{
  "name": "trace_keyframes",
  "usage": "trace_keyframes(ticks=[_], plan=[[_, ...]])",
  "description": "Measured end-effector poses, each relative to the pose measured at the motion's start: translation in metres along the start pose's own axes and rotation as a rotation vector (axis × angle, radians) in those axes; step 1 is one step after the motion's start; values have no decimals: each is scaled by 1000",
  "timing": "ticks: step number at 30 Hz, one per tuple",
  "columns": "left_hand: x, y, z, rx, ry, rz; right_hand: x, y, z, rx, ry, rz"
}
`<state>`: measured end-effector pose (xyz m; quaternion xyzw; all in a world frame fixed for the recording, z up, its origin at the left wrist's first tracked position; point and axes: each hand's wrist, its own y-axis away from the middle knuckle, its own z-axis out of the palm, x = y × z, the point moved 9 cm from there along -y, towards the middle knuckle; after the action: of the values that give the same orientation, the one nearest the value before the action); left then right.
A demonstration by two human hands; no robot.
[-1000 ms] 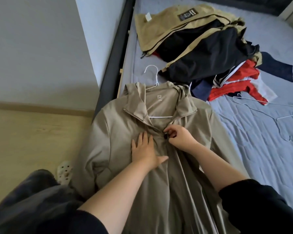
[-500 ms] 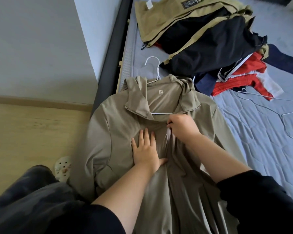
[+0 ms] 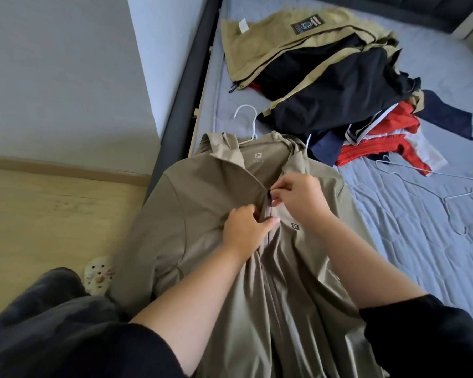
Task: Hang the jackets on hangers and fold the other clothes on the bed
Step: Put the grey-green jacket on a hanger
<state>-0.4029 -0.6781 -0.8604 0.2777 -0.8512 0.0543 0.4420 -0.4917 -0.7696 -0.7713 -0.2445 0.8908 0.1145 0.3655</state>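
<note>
- Grey bed [image 3: 421,255] holds the tan jacket [image 3: 202,200], on its hanger [image 3: 254,124], under my grips.
- My left grip [image 3: 243,230], flat a moment ago, now pinches cloth below the zip.
- My right grip [image 3: 301,197] pinches the zip pull [image 3: 269,193], drawn higher; hanging looks close.

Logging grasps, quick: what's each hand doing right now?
Left hand: closed, gripping the front of the tan jacket.
Right hand: closed, pinching the zipper pull.
</note>
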Motion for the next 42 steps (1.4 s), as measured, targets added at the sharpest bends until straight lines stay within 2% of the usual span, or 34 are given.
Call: trace_keyframes(ticks=[5,9,13,17,22,24,29,33,42], plan=[[9,2,5,44,-20,18,-2,4,-7,18,60,-7],[1,-3,1,-78,-43,23,4,1,-9,54,249,-26],[-8,0,1,-143,-83,29,8,-16,-27,200,168,59],[-23,-2,2,-206,-128,1,-7,-18,-8,95,182,-18],[4,-32,-26,-124,6,6,-13,-17,-12,65,129,-60],[19,-42,-32,-117,-8,41,-16,-18,-15,62,128,-59],[19,-46,-24,-162,5,18,-20,-28,-17,143,186,-33],[3,-33,-19,-182,4,-1,-30,-42,-29,291,125,-2],[19,-35,-35,-187,-131,68,-54,-62,-46,388,280,-148]])
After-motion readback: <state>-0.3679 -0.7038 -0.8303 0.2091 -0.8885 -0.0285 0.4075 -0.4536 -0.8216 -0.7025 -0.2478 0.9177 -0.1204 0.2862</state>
